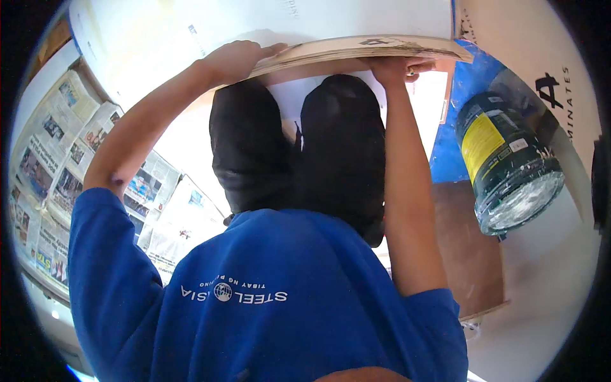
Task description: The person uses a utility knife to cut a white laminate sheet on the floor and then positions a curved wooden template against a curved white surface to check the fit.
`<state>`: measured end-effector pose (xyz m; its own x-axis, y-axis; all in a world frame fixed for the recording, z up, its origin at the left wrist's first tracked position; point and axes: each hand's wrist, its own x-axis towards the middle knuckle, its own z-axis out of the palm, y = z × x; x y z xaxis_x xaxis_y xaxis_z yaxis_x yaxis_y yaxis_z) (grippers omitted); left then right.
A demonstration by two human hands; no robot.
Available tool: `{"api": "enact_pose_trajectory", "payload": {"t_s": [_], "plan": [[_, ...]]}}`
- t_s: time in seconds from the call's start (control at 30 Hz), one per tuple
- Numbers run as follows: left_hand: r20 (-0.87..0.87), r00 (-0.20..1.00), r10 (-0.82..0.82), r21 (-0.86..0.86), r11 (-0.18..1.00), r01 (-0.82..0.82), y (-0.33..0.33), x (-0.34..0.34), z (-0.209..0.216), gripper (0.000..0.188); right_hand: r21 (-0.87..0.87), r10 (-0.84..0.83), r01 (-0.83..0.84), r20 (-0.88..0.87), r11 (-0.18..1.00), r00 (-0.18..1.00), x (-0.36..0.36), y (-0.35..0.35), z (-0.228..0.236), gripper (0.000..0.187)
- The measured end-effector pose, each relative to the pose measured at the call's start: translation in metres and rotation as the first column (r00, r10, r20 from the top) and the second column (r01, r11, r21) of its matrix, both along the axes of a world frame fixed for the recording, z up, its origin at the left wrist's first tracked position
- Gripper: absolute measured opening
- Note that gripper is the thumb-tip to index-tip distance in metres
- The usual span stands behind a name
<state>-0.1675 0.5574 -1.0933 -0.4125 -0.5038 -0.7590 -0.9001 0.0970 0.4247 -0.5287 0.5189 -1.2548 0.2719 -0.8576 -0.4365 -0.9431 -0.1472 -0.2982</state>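
A wide, thin tan board (356,48), with a layered edge that could be several stacked sheets, spans the space just beyond my bent knees. My left hand (237,60) grips its left part, with a finger stretched along the top face. Under the near edge, toward the right end, my right hand (396,69) holds the board from below with curled fingers. The board bows slightly upward in the middle. Its underside and part of each hand's grip are hidden.
A large white panel (254,19) lies beyond the board. At right, a dark green paint bucket (506,159) with a yellow label and white smears lies tilted on a blue sheet (471,83). A brown panel (468,248) is nearer me. Newspapers (57,172) spread at left.
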Motion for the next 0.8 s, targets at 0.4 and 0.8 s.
{"api": "enact_pose_trajectory", "payload": {"t_s": [0.4, 0.8], "plan": [[0.127, 0.992, -0.02, 0.152, 0.988, 0.0, 0.048, 0.08, 0.023, 0.06, 0.235, -0.1, 0.077, 0.088, 0.969, 0.991, -0.011, -0.007, 0.003, 0.07], [0.134, 0.99, 0.032, 0.163, 0.985, -0.054, 0.085, 0.137, 0.016, 0.071, 0.277, 0.025, -0.047, 0.081, 0.96, 0.996, -0.015, -0.013, 0.012, 0.068]]}}
